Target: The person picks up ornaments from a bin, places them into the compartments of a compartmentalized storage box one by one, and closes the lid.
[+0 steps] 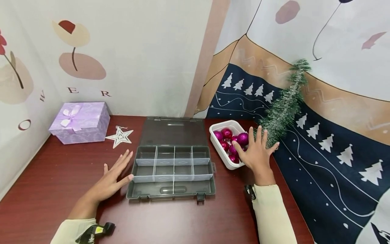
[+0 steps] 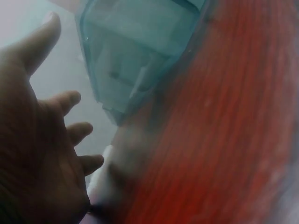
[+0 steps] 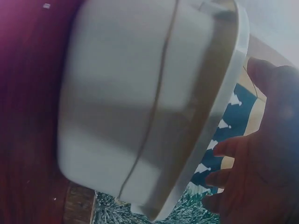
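Note:
A grey see-through organizer box (image 1: 175,196) lies open on the table, its lid (image 1: 173,132) folded back toward the wall; thin dividers split its inside into compartments. My left hand (image 1: 111,181) is spread at the box's left edge, fingers straight, holding nothing; the left wrist view shows the box (image 2: 135,51) beyond the fingertips. Over the right rim of a white plastic tub (image 1: 217,149) hovers my right hand (image 1: 257,156), fingers spread. Several pink and red Christmas baubles (image 1: 226,133) fill the tub, some hidden behind the hand. The tub's side wall (image 3: 117,93) fills much of the right wrist view.
A purple gift box (image 1: 82,122) with a ribbon bow stands at the back left, a white star ornament (image 1: 120,137) beside it. Behind the tub rises a small frosted artificial tree (image 1: 287,105). Printed cloth (image 1: 323,159) borders the table's right side.

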A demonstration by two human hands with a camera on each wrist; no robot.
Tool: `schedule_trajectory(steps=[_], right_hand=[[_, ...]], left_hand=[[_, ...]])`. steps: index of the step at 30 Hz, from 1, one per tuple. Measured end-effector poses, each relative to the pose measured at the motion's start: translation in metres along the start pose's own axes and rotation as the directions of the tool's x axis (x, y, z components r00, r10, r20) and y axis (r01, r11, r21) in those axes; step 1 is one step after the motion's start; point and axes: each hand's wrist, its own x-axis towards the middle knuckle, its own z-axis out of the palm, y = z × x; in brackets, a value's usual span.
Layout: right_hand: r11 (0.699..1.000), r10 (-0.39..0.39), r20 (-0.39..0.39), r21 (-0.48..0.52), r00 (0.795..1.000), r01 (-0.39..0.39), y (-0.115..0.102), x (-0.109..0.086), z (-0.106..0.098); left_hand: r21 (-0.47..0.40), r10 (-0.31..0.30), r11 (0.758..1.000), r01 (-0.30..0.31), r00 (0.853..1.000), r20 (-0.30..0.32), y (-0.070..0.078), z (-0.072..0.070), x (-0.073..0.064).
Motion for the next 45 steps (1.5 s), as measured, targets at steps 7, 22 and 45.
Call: schedule_trajectory(steps=[7, 22, 45], right_hand=[[0.996, 0.07, -0.007, 0.053, 0.998, -0.07, 0.001, 0.011, 0.005], [0.987, 0.058, -0.186, 0.157, 0.981, -0.029, -0.001, 0.013, 0.014], [0.975, 0.098, -0.248, 0.218, 0.964, -0.043, 0.002, 0.014, 0.026]], left_hand=[[0.013, -0.016, 1.0, 0.016, 1.0, 0.014, -0.004, 0.003, -0.001], [0.023, -0.042, 0.999, 0.041, 0.999, 0.026, -0.005, 0.003, -0.005], [0.031, -0.036, 0.999, 0.035, 0.999, 0.034, -0.004, 0.004, -0.002]])
